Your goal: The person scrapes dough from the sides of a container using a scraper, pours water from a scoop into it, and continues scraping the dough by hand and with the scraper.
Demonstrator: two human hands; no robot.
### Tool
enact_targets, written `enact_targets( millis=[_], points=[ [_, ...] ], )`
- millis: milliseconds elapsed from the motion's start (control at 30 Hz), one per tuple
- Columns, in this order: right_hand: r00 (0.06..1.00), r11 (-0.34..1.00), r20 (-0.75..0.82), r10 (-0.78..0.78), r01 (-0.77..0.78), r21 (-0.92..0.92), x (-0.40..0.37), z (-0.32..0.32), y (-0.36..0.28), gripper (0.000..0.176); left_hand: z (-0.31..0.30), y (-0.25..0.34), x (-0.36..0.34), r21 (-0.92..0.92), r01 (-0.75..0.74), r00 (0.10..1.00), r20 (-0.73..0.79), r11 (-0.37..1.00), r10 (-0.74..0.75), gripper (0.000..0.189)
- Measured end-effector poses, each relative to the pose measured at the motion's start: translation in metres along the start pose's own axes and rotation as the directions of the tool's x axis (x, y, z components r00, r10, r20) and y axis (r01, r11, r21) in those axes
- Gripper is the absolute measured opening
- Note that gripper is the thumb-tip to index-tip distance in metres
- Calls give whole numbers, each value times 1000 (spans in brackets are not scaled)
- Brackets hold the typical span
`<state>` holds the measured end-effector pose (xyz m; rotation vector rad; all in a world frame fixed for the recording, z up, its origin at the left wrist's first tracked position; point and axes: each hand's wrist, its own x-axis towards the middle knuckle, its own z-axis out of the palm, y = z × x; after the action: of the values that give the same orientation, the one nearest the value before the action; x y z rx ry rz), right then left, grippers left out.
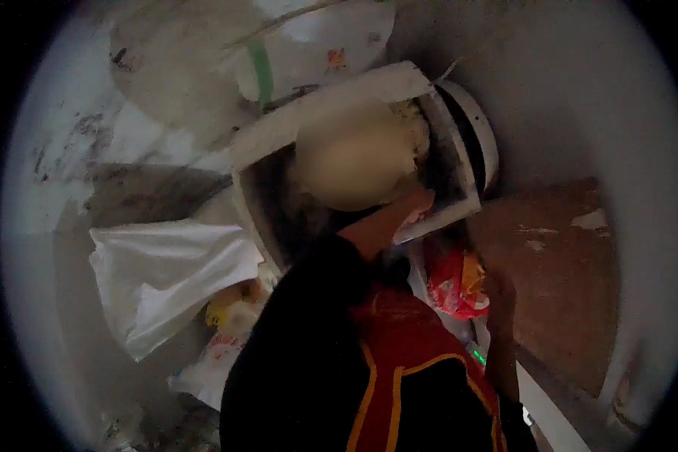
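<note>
A pale rounded mass (354,154), blurred in the middle and rough at its right edge, lies in a dark-bottomed box with a whitish rim (271,124). My left hand (416,207) reaches from a black sleeve over the near rim, close to the mass; its fingers are too blurred to read. Lower right, my right hand (497,282) is dim and hangs beside a red and yellow packet (450,282). Whether it touches the packet is unclear.
A white sheet or bag (169,275) lies to the left, above a white bag with red print (218,361). Another white sack (320,49) with a green stripe is behind the box. A brown board (554,279) stands at the right.
</note>
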<state>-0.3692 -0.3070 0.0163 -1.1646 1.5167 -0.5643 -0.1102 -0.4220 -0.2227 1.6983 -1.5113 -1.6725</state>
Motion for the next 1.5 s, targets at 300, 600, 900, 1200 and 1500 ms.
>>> enact_targets(
  millis=[300,600,900,1200,1500],
  points=[
    [784,798,555,278,-510,321,48,114,-69,33,-22,89,-184,-117,-422,798,-518,899,307,32],
    [817,647,460,348,-564,513,76,137,-61,25,-89,73,-198,633,68,912,-352,771,209,60],
    [893,969,392,219,-246,17,74,118,-83,24,-135,-7,-88,602,16,731,-552,798,401,69],
    [792,286,548,-269,609,-740,93,156,-98,46,-166,-14,-120,757,-96,785,-342,647,517,36],
    [717,15,594,-366,642,-766,153,187,-118,47,-144,22,-236,571,91,852,-469,816,234,26]
  ],
)
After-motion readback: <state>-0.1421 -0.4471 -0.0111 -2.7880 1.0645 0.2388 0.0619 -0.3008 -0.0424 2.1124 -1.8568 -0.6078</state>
